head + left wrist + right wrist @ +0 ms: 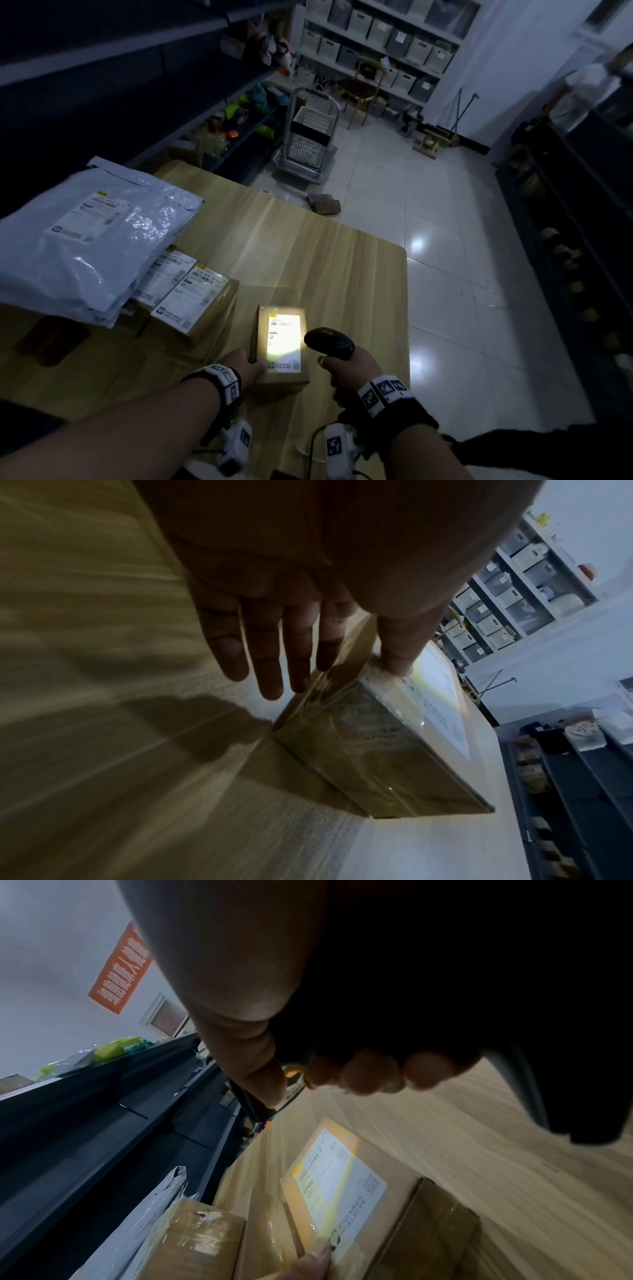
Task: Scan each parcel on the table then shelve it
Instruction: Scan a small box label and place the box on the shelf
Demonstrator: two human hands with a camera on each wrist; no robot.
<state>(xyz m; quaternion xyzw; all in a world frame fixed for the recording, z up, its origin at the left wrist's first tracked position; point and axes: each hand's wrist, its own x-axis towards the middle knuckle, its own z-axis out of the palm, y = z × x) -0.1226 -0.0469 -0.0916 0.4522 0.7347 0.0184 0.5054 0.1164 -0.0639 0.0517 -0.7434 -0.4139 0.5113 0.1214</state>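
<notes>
left hand (245, 368) fingers (270, 653) were straight along the near-left side of the small box (281, 346), thumb pressed on its top edge, no wrap around it. right hand (349, 377) fingers (371, 1073) were curled tight around the black scanner (329, 342) handle, head aimed at the box label (284, 341), which was lit bright by the beam. box lay flat on the bench (325, 267), near the front edge, just left of the scanner. open wood ran from the box to the far and right bench edges. left of the box, close but apart: a taped cardboard parcel (193, 305), with a grey poly mailer (89, 246) stacked over it and the parcels behind. dark shelving (137, 85) stood along the bench's left side. floor right of the bench was open tile; a trolley with baskets (310, 137) stood past the far corner.
</notes>
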